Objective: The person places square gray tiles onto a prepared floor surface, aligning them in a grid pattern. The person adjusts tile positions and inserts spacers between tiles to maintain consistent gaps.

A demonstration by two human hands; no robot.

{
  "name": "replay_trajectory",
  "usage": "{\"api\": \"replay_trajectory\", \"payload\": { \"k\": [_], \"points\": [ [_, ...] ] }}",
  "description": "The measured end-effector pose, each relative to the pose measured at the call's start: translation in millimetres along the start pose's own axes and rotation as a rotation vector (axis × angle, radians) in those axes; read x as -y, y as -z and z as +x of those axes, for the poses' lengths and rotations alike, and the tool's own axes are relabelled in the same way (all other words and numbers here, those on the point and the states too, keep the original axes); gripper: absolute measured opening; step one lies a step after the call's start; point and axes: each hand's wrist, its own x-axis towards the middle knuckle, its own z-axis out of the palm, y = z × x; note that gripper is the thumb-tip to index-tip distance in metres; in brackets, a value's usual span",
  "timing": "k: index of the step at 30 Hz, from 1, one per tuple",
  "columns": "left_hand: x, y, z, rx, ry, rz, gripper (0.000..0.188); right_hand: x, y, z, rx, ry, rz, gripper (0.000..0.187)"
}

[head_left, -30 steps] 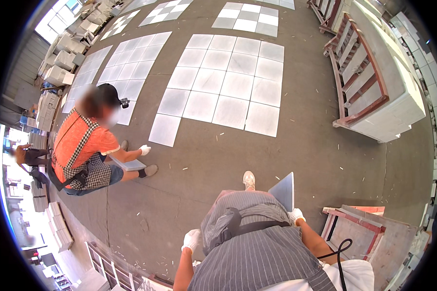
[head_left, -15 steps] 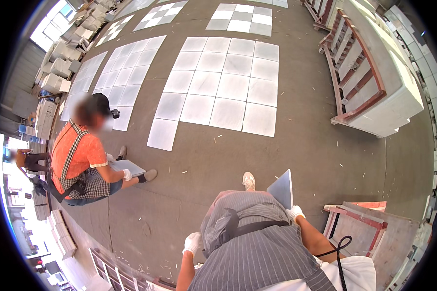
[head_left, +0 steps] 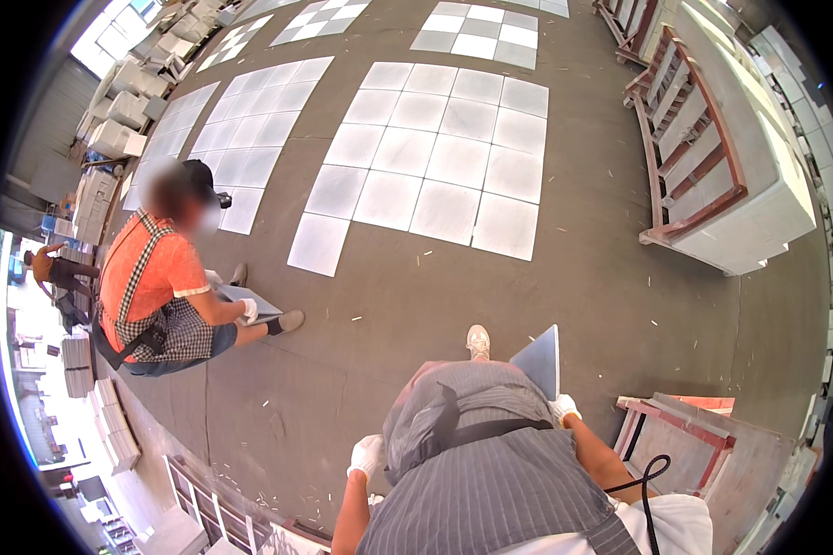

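Note:
My right hand (head_left: 564, 408), in a white glove, grips the edge of a square grey tile (head_left: 540, 363) carried at my right side. The tile stands nearly on edge beside my leg. On the other side, my left hand (head_left: 366, 455), also gloved, hangs next to my striped apron (head_left: 491, 462) with its fingers curled in and nothing visible in them. Ahead of me, a block of pale square tiles (head_left: 449, 153) lies in rows on the floor, with a single tile (head_left: 318, 244) jutting out at its near left corner.
At left a co-worker (head_left: 162, 287) in an orange shirt squats, holding a grey tile (head_left: 248, 298). More tile layouts (head_left: 250, 104) lie beyond. Wooden racks with slabs (head_left: 703, 166) stand at right; a low wooden frame (head_left: 680, 439) is close by. Small chips litter the floor (head_left: 416, 314).
My view has turned slightly left, so the floor tiles sit farther right in it. My right hand still holds the tile. The co-worker's tile is tilted differently.

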Motion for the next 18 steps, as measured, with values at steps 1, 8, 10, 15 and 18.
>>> {"api": "replay_trajectory", "payload": {
  "k": [1,8,10,15,18],
  "points": [
    [0.7,0.0,0.1,-0.005,0.003,-0.004,0.029,0.8,-0.3,-0.3,-0.005,0.009,-0.022,0.049],
    [-2.8,-12.8,2.3,0.014,0.034,0.065,0.032,-30.1,1.0,30.2,-0.005,0.019,-0.132,0.062],
    [20.4,-6.4,19.8,0.020,-0.024,0.175,0.033,-38.6,-1.5,39.9,0.041,0.050,-0.145,0.061],
    [-11.7,-25.7,5.3,0.002,0.005,0.149,0.029,-20.9,28.7,40.4,0.113,0.017,-0.072,0.057],
    [-6.6,-27.7,-11.1,-0.072,-0.016,0.094,0.030,36.5,50.4,15.1,0.152,-0.040,0.122,0.047]
  ]
}}
